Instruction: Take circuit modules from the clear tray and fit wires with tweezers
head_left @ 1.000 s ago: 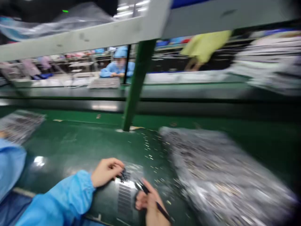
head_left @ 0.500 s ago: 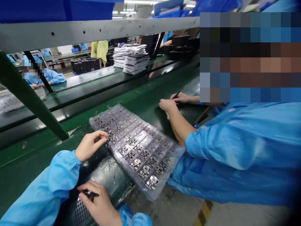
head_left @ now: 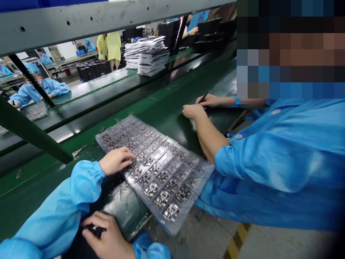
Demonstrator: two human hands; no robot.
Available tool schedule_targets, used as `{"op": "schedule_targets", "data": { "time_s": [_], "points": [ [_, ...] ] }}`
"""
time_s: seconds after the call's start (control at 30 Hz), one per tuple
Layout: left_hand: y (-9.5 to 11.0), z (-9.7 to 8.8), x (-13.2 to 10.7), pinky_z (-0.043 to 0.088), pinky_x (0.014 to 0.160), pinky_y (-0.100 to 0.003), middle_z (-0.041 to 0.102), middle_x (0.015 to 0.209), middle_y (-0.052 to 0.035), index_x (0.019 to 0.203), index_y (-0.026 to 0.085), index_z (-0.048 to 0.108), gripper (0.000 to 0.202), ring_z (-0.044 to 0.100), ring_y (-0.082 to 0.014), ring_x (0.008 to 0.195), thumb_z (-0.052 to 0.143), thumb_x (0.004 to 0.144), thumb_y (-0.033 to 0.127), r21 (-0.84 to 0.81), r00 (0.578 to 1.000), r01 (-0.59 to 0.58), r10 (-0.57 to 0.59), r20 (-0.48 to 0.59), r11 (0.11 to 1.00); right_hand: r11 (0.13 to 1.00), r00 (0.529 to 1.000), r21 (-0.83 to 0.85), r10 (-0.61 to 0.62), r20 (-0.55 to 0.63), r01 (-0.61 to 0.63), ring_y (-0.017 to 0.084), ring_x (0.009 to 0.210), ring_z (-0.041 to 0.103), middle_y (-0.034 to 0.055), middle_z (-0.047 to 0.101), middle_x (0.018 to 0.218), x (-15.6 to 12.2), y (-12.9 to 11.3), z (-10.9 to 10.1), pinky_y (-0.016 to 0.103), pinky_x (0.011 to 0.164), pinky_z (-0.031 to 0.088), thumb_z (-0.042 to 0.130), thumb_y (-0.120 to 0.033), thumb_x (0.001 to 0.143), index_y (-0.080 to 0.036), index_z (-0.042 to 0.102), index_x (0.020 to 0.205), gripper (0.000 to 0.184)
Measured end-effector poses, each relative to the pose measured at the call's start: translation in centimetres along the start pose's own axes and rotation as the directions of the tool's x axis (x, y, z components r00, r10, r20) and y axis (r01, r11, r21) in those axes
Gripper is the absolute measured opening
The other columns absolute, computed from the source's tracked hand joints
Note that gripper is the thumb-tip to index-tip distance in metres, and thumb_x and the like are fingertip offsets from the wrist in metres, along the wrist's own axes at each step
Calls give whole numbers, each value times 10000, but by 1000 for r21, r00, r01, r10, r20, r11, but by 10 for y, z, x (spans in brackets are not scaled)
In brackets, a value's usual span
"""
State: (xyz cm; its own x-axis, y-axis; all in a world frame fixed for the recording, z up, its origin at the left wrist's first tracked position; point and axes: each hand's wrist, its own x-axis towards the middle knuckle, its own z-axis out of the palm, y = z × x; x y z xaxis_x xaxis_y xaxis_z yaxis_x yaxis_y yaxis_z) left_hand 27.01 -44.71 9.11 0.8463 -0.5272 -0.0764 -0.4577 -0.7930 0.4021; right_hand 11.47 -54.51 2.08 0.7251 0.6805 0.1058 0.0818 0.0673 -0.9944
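A clear plastic tray [head_left: 174,226] with small circuit boards [head_left: 162,198] in its compartments lies slantwise across the bench, its near end jutting past the edge. My left hand [head_left: 117,160] reaches over the tray's left side, fingers stretched and slightly apart, tips at the boards there. Whether a fingertip touches one I cannot tell. Lower down, my right hand [head_left: 107,233] is closed around a slim black tool [head_left: 96,230], whose tip is out of sight. Thin dark wires [head_left: 126,192] hang off the tray's left edge.
At right, a co-worker's hands [head_left: 194,111] hold a slim black tool [head_left: 204,98] over the green bench [head_left: 172,124]. A green post [head_left: 35,133] slants at left beneath a grey beam [head_left: 113,19]. Loose small parts [head_left: 116,120] lie behind the tray. Stacked white sheets [head_left: 152,57] stand farther back.
My left hand has moved right, from beside the tray to over its boards. My right hand still grips the black tool. The view has shifted a little.
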Motion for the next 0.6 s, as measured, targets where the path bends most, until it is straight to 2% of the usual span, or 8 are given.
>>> {"op": "schedule_targets", "data": {
  "time_s": [0.07, 0.13, 0.23, 0.33, 0.4, 0.53, 0.6],
  "points": [
    [-3, -4, -3, 469, 862, -277, 607, 1092, -53, 1101, 212, 633, 243, 615, -165, 925, 536, 879, 223, 44, 999, 38, -37, -34, 998, 1000, 1000, -4, -5, 11, 5, 144, 952, 652, -25, 686, 986, 0, 1, 0, 276, 835, 469, 454, -313, 887, -355, 653, 1036, 252],
    [-5, -10, -4, 474, 838, -279, 619, 1048, -40, 1051, 219, 650, 210, 615, -165, 904, 527, 882, 230, 100, 995, 93, -89, -42, 991, 1000, 1000, -3, -10, 17, 10, 145, 945, 652, -28, 684, 978, 0, 2, 1, 284, 829, 469, 449, -322, 890, -364, 647, 1036, 249],
    [-8, -18, -3, 476, 777, -269, 624, 996, -31, 1020, 241, 670, 193, 617, -177, 885, 565, 859, 258, 211, 988, 137, -150, 46, 968, 1000, 1000, 7, -3, 19, 2, 149, 942, 650, -28, 683, 976, 0, 2, 1, 290, 823, 466, 441, -328, 893, -368, 644, 1039, 252],
    [-7, -21, 2, 470, 735, -251, 618, 982, -34, 1137, 274, 634, 311, 613, -188, 897, 608, 827, 280, 289, 973, 103, -156, 169, 952, 1000, 1000, 15, 12, 27, -12, 147, 945, 645, -15, 682, 974, 0, 3, 1, 286, 827, 454, 442, -325, 894, -347, 651, 1043, 258],
    [-5, -22, 7, 465, 718, -245, 615, 971, -34, 1191, 291, 605, 374, 608, -191, 900, 618, 818, 293, 322, 964, 83, -158, 212, 943, 1000, 999, 25, 13, 30, -14, 146, 949, 643, -14, 683, 975, 1, 5, 1, 283, 833, 448, 445, -321, 891, -346, 655, 1043, 260],
    [-2, -23, 12, 470, 714, -251, 608, 995, -37, 1180, 297, 605, 386, 603, -202, 917, 640, 796, 314, 373, 955, 73, -173, 239, 925, 999, 1000, 39, 12, 16, -13, 156, 935, 653, -43, 694, 969, 1, 11, 8, 285, 827, 467, 476, -307, 869, -406, 657, 1042, 269],
    [0, -23, 11, 479, 740, -268, 605, 1018, -47, 1168, 289, 608, 372, 598, -216, 948, 637, 798, 311, 395, 960, 53, -155, 232, 917, 999, 997, 31, 10, -76, -8, 156, 852, 676, -72, 709, 889, 1, 19, 16, 262, 768, 494, 542, -301, 817, -440, 681, 973, 250]
  ]
}}
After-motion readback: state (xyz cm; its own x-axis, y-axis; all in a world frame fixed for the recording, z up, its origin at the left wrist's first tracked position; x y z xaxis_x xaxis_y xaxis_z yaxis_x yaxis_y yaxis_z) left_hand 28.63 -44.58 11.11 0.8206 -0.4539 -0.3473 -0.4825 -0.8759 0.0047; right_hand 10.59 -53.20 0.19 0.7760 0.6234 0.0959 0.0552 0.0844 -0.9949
